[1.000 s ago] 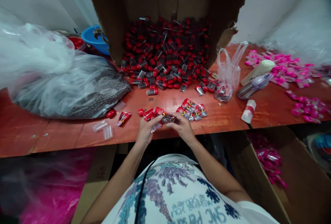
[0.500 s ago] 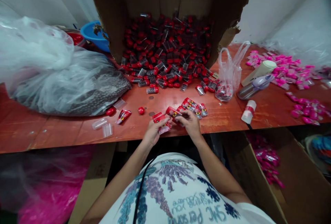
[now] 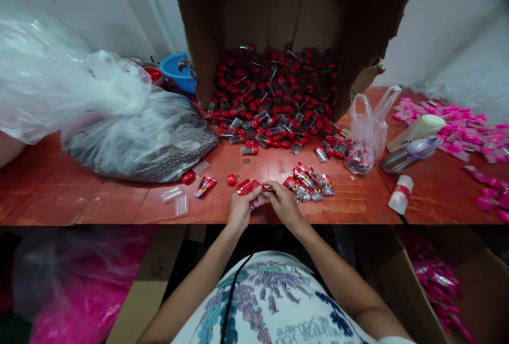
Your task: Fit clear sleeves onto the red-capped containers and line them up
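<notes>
My left hand is closed around a few red printed plastic packets with clear lower parts, held just above the table's front edge. The fingers of my right hand pinch the right edge of these packets, close to my left thumb. To the right of my right hand lies a small pile of red and clear printed packets, their lower parts looking grey and filled. Left of my hands are a red cap, a single red packet and two clear plastic tubes.
A torn cardboard box on its side spills red-capped bottles onto the red table. A clear bag of dark beads lies left. Rightward are a carrier bag, a drinking bottle, a white roll and pink pieces.
The right hand moved right with a packet, then came back to the packets in my left hand. The pile at right looks larger. The camera view has shifted, so the scene sits lower and further right.
</notes>
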The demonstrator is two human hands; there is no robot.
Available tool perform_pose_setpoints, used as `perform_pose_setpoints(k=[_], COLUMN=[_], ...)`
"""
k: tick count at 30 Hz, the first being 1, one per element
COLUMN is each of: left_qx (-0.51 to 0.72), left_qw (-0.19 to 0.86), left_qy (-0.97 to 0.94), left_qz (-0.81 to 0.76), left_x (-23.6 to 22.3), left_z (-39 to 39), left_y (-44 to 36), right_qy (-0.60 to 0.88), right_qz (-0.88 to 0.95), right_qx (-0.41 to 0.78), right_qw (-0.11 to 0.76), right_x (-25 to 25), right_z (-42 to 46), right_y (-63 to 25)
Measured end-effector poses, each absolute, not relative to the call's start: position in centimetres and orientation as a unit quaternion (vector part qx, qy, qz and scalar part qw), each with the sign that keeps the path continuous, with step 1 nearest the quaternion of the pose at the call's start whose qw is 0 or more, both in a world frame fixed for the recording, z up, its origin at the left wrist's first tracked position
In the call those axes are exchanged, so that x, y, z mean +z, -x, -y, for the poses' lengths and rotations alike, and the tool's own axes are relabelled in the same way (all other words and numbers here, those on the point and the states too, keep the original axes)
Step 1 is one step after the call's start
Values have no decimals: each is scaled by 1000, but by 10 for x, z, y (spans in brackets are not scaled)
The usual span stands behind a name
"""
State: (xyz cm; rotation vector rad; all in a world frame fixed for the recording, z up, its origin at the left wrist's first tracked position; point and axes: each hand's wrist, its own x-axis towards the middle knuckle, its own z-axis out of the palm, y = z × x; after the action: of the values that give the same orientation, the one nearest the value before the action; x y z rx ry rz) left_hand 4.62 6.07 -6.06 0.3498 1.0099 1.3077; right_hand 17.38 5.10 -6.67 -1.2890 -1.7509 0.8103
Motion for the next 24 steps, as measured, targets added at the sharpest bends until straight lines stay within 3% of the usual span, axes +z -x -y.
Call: perform_pose_setpoints(k=[6, 12, 16, 20, 24], left_qx=[612, 655, 648, 621, 610], left_qw=[621, 601, 628, 670, 687], left_qy=[-142, -77, -17, 50, 82], left_qz=[-468, -451, -431, -403, -387], left_x=[-63, -63, -61, -57, -57], left_z=[-67, -74, -78, -80, -81], left_y=[-8, 10, 15, 18, 17], right_qy=[446, 636, 662, 613, 560], right_qz=[800, 737, 734, 762, 673], right_qx=[334, 200, 149, 177, 345], right_qw=[225, 108, 38, 109, 338], right_x=[-52, -48, -59, -74, -80], right_z=[-104, -188, -203, -176, -129], right_y=[-161, -130, -113, -121, -142])
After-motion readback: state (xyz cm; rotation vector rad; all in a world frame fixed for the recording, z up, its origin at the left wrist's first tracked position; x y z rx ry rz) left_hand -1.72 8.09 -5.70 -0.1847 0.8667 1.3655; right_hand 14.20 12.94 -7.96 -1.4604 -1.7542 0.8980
